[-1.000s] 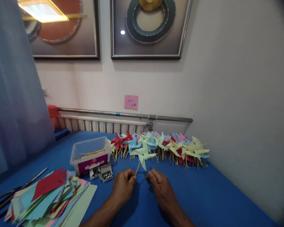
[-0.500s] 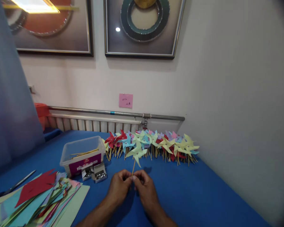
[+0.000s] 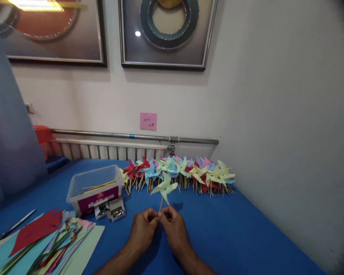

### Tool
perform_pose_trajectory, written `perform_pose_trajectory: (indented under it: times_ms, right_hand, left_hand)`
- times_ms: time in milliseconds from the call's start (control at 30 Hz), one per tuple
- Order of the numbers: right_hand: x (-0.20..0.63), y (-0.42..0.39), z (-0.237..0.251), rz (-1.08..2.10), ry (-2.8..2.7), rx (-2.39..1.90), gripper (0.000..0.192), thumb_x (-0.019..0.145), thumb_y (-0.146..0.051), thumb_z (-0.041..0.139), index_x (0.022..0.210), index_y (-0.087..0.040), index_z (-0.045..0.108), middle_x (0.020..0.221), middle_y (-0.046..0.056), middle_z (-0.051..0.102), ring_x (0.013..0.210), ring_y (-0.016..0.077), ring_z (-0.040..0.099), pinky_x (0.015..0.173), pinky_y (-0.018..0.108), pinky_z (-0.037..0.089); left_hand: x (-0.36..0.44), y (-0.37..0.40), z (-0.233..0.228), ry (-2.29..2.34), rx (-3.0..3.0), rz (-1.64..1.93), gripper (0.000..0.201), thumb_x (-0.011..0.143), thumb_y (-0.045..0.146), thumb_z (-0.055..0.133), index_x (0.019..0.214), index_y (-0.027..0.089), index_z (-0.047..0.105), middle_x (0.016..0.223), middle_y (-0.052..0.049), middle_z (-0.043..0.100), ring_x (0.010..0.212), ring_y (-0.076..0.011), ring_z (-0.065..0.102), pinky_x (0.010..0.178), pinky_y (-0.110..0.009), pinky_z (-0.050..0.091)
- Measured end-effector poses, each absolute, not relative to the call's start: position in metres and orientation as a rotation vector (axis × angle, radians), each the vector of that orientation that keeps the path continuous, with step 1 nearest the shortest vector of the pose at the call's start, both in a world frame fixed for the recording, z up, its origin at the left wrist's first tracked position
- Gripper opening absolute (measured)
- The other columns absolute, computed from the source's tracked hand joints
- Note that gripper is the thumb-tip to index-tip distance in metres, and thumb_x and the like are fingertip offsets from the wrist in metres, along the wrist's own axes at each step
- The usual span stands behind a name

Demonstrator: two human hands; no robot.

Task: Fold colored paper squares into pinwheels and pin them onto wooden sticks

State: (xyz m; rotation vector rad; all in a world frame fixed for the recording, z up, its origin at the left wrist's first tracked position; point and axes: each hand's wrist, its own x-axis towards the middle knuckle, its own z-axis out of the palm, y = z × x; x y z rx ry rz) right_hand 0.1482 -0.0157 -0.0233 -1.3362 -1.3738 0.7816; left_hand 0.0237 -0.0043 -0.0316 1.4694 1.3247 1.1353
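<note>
Your left hand (image 3: 142, 229) and right hand (image 3: 173, 228) pinch the pinwheel (image 3: 164, 187) stick's lower end; its axis rises away, tilted slightly right.

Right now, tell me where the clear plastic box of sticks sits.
In the head view, the clear plastic box sits on the blue table, left of both hands, behind two small open boxes and beside the row of finished pinwheels.

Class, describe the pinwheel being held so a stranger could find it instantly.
On the blue table, before the row of pinwheels along the wall, the left hand and right hand meet. Their pale green pinwheel alone stands upright, apart from the row.
</note>
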Motion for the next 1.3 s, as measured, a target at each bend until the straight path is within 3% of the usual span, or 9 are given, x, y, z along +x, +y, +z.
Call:
perform_pose_trajectory:
  times_ms: [133,267,433,633,967,1300]
  right_hand:
    - [0.147,-0.017,-0.023,0.762,-1.371,-1.379,0.012,0.077,-0.029,0.058,0.068,-0.023,0.063,0.065,-0.001,0.068,0.061,0.0181,0.059,0.058,0.027,0.041]
    - [0.154,-0.008,-0.024,0.702,-1.369,-1.410,0.014,0.077,-0.031,0.058,0.067,-0.023,0.064,0.065,0.001,0.070,0.061,0.0197,0.062,0.058,0.028,0.044]
    - [0.197,0.033,-0.013,0.400,-1.370,-1.517,0.021,0.079,-0.039,0.058,0.067,-0.024,0.065,0.060,0.001,0.069,0.058,0.0212,0.064,0.058,0.029,0.043]
    - [0.247,0.079,-0.002,0.228,-1.306,-1.646,0.019,0.081,-0.035,0.057,0.069,-0.023,0.066,0.067,0.005,0.072,0.067,0.0230,0.066,0.062,0.029,0.041]
    - [0.254,0.098,-0.019,0.180,-1.347,-1.935,0.021,0.091,-0.030,0.055,0.091,-0.021,0.074,0.086,0.009,0.077,0.082,0.0222,0.070,0.067,0.027,0.040]
    - [0.252,0.096,-0.017,0.162,-1.390,-1.965,0.023,0.094,-0.031,0.053,0.095,-0.020,0.073,0.090,0.010,0.078,0.086,0.0245,0.071,0.069,0.029,0.041]
  left_hand:
    - [0.024,-0.004,-0.032,1.323,1.488,1.128,0.023,0.073,0.038,0.061,0.064,0.017,0.061,0.059,0.001,0.057,0.058,-0.0133,0.046,0.057,-0.025,0.033]
    - [0.024,-0.005,-0.033,1.304,1.561,1.105,0.016,0.075,0.031,0.061,0.074,0.016,0.066,0.065,0.000,0.061,0.063,-0.0143,0.049,0.060,-0.025,0.034]
    - [0.024,-0.009,-0.032,1.351,1.661,1.047,0.011,0.078,0.024,0.059,0.079,0.016,0.068,0.065,0.000,0.061,0.062,-0.0143,0.050,0.060,-0.026,0.032]
    - [0.023,-0.012,-0.029,1.342,1.729,0.985,0.009,0.078,0.019,0.058,0.074,0.017,0.066,0.067,0.000,0.062,0.065,-0.0153,0.052,0.062,-0.027,0.032]
    - [0.024,-0.018,-0.023,1.367,1.943,0.830,0.009,0.081,0.017,0.055,0.076,0.018,0.062,0.079,-0.001,0.066,0.077,-0.0158,0.058,0.071,-0.027,0.036]
    - [0.024,-0.020,-0.024,1.347,2.012,0.805,0.012,0.081,0.016,0.053,0.080,0.018,0.064,0.083,-0.003,0.068,0.080,-0.0168,0.061,0.073,-0.027,0.036]
